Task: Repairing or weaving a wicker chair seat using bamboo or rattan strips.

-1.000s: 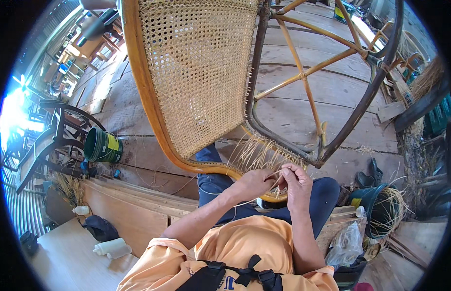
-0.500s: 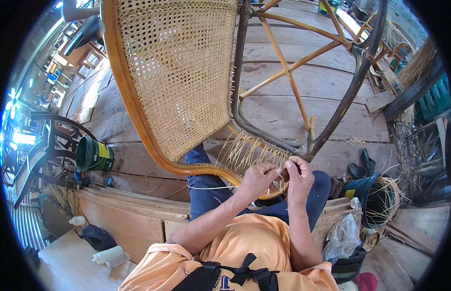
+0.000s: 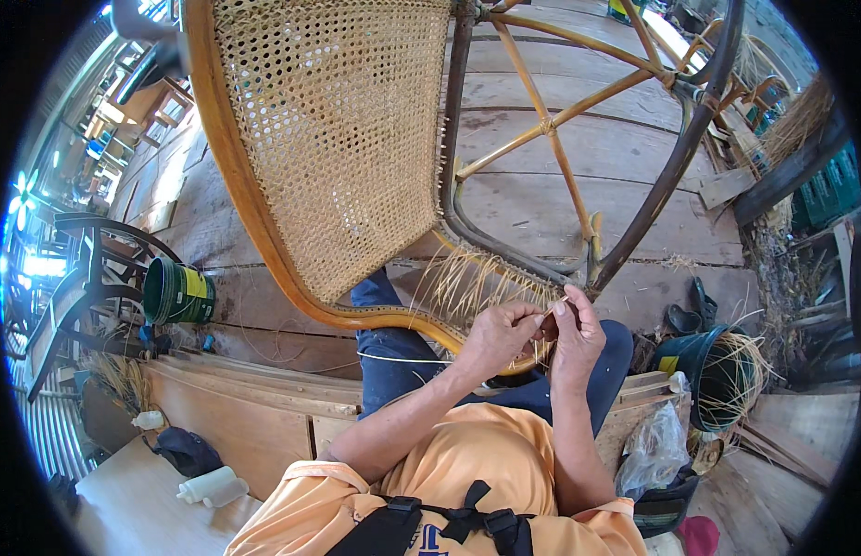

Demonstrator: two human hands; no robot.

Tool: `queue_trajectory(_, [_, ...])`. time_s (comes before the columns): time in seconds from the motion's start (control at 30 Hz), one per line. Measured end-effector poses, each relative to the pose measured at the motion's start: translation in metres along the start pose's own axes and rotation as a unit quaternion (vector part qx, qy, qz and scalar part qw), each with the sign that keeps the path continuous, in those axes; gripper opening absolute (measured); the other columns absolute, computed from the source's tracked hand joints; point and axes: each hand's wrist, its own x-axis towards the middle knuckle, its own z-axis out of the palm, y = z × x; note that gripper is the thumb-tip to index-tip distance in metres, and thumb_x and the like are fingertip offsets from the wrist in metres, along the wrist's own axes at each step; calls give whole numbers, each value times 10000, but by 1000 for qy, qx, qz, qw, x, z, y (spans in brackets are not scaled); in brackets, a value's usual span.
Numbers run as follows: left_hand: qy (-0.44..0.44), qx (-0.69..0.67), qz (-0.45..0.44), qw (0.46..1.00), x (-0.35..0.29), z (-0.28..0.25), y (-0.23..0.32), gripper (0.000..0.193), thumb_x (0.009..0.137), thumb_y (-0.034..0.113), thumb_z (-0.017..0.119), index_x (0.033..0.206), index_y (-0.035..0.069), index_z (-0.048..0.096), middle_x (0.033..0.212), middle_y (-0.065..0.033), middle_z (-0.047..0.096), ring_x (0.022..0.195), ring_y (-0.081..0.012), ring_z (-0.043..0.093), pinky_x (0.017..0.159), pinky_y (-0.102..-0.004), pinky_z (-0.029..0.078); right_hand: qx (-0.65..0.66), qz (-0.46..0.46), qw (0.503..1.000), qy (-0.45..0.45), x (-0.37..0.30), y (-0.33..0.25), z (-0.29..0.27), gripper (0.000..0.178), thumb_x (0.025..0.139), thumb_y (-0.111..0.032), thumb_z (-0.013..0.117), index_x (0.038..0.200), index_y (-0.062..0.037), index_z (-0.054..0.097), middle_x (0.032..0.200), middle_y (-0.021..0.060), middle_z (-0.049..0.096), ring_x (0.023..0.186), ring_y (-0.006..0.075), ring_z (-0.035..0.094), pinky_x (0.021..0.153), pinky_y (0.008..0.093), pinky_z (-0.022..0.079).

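Observation:
A rattan chair frame [image 3: 234, 199] lies across my lap, its open-weave cane panel [image 3: 342, 148] stretching away from me. Loose cane strands [image 3: 463, 278] fringe the bare edge close to my hands. My left hand [image 3: 497, 343] is closed, its thumb and forefinger pinching a thin cane strand [image 3: 548, 316] by the frame's near corner. Opposite it, my right hand [image 3: 577, 341] pinches the same strand with thumb and fingertips, the forefinger raised. The lower fingers of both hands partly cover the frame's corner and the strand's ends.
A green bucket [image 3: 177, 291] sits at left beside a dark chair [image 3: 67, 269]. At right, another bucket [image 3: 697, 363] holds cane strands, near a clear plastic bag [image 3: 654, 449]. White bottles [image 3: 213, 487] and a dark cap [image 3: 186, 451] lie at lower left. Dark sandals [image 3: 691, 313] rest on the planks.
My right hand has shifted slightly right and up, its forefinger lifting. The chair frame has tilted a little to the left. Both hands keep their pinch.

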Motion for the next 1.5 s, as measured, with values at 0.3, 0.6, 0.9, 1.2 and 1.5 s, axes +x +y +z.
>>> queue_trajectory(0.3, [17, 16, 43, 999, 3, 2, 2, 176, 865, 151, 571, 931, -5, 620, 695, 13, 579, 575, -34, 498, 499, -179, 404, 77, 76, 994, -22, 4, -3, -7, 134, 813, -79, 635, 927, -10, 624, 760, 17, 607, 610, 63, 528, 524, 186, 402])
queue_trajectory(0.6, [5, 23, 38, 999, 8, -5, -9, 143, 849, 131, 584, 882, -5, 612, 687, 24, 552, 592, -27, 473, 523, -184, 396, 76, 125, 988, -52, 3, -8, -7, 114, 816, -77, 627, 912, -14, 626, 773, 12, 611, 653, 58, 545, 535, 179, 401])
queue_trajectory(0.9, [42, 150, 95, 983, 14, 3, -18, 172, 833, 119, 557, 919, -11, 630, 726, -17, 598, 656, -65, 520, 595, -211, 435, -155, -21, 988, -8, 3, -1, -12, 103, 807, -75, 604, 849, 13, 635, 700, 22, 601, 617, 52, 503, 550, 202, 409])
queue_trajectory(1.2, [-65, 135, 59, 987, 9, 13, -33, 121, 821, 90, 601, 908, 6, 616, 756, -4, 574, 648, -66, 493, 587, -215, 412, 176, 266, 946, -67, -10, 3, -61, 123, 812, -156, 621, 834, -35, 634, 697, 30, 611, 572, 79, 542, 519, 202, 412])
queue_trajectory(1.5, [-154, 229, 135, 952, 8, 49, -46, 38, 766, 30, 608, 783, 5, 585, 726, -52, 536, 658, -122, 503, 599, -242, 406, -187, 116, 973, -73, -16, -11, -137, 201, 828, -205, 585, 918, -26, 593, 758, 52, 584, 705, 143, 566, 659, 256, 451])
